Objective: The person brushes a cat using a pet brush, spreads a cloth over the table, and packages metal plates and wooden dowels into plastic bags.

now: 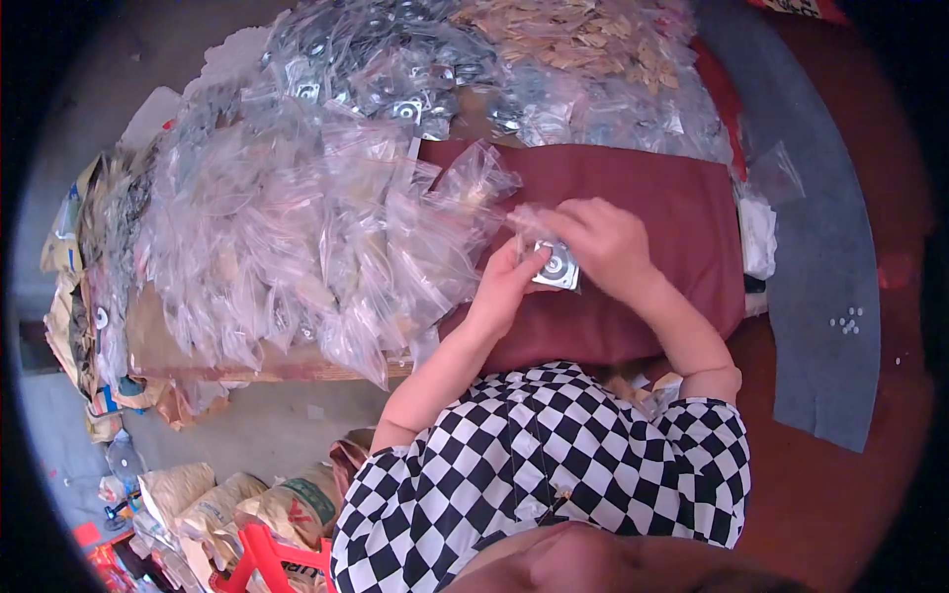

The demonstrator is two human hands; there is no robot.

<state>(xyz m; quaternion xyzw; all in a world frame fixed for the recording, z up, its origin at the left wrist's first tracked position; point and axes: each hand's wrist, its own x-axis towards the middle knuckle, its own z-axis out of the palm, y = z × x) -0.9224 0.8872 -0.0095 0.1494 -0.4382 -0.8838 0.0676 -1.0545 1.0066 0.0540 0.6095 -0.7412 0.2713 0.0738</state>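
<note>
My left hand (506, 281) is closed, its thumb pressed on a square silvery metal plate (558, 267) with a round ringed centre. The plate appears to sit inside a small clear plastic bag. Above it, my right hand (605, 242) pinches the upper part of that clear bag (529, 219), fingers bent over it. Both hands are over a dark red cloth (633, 178). Just left of them spreads a big heap of clear zip bags (297, 237); what these contain is hard to make out.
At the back lie bagged metal plates (405, 109) and a pile of small tan pieces (593, 40). A grey mat (820, 247) at right carries several small white discs (847, 320). Sacks (237, 504) and a red plastic frame (267, 558) stand at lower left.
</note>
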